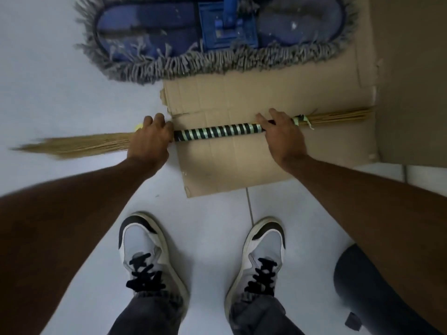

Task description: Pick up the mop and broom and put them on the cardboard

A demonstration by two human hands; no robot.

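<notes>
The broom is held level across the cardboard, its bristle end reaching left over the floor. It is clasped by the left hand and right hand, fingers closed round it. The mop lies partly on the cardboard's far edge.

1. There was one view only, from a camera worn on the person's head, so no second view shared any of the scene.
2. It looked steeply down past both forearms to the shoes on the white floor.
3. It sat close: the left hand and right hand filled the middle of the frame.
4. The wide lens bent the edges; the cardboard lay ahead, and the mop was cut off at the top.
</notes>
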